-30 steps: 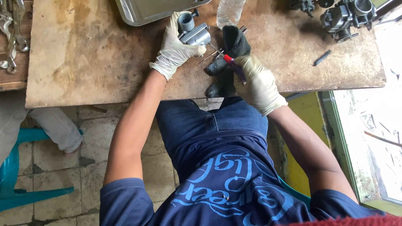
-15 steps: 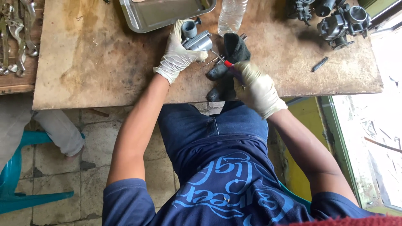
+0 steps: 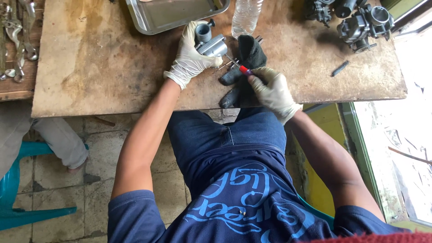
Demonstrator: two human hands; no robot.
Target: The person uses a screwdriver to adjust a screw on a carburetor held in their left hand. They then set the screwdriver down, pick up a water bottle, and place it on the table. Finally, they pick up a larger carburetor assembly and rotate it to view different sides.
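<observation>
My left hand (image 3: 189,58), in a white glove, grips a small grey metal carburetor (image 3: 210,42) on the wooden workbench (image 3: 90,67). My right hand (image 3: 272,90), also gloved, holds a screwdriver with a red handle (image 3: 243,69); its thin shaft points up-left into the carburetor's side. A black rag (image 3: 245,63) lies under and beside my right hand, hanging over the bench's near edge.
A metal tray (image 3: 171,15) sits at the far edge, a clear plastic bottle (image 3: 245,15) beside it. Dark carburetors (image 3: 360,20) stand at the far right, a small dark part (image 3: 340,68) near them. Wrenches (image 3: 15,40) lie far left. A person's leg (image 3: 54,139) and teal stool (image 3: 18,207) are below left.
Both hands stay on the carburetor and screwdriver. The camera view has shifted slightly, so the bench appears a little lower and to the right.
</observation>
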